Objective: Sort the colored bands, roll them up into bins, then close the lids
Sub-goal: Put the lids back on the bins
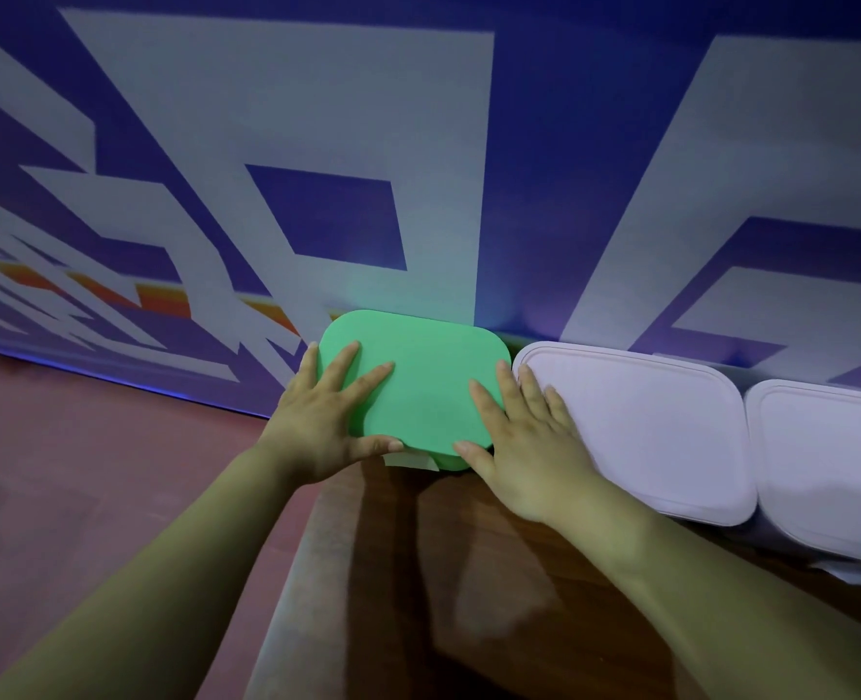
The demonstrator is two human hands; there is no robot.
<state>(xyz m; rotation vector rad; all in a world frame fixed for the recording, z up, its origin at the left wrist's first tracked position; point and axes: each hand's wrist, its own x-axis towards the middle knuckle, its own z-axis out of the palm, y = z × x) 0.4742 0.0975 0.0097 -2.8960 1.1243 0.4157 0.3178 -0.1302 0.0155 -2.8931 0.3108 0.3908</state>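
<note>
Green lid (pixel 418 386): sits on top of its bin at the far edge of the tabletop (pixel 468 573), against the wall. It is the leftmost of three containers in a row.
Lid to hands: it lies directly under and between them. The left hand (pixel 327 421) covers its left end and the right hand (pixel 524 447) its right end.
Long axis: runs left to right, from one hand to the other.
Fingers (pixel 340 363): straight and spread wide on both hands, lying flat on the lid's top. They grip nothing, and both thumbs lie along the near rim.
Nearer hand: neither, since both are already in contact.
Seating: a pale edge (pixel 410 461) shows under the near rim, probably the bin. The lid may not be fully down there, so the next press likely belongs at the near edge.
Neighbours: a pale lidded bin (pixel 640 426) is just beside the right hand, whose outer fingers reach its corner. A second pale bin (pixel 832 457) touches that one.
Bands: none in view.
Surface: dark wooden tabletop.
Room: dim, with a blue-and-white patterned wall (pixel 367 144) close behind and a reddish floor (pixel 90 447) to the left.
</note>
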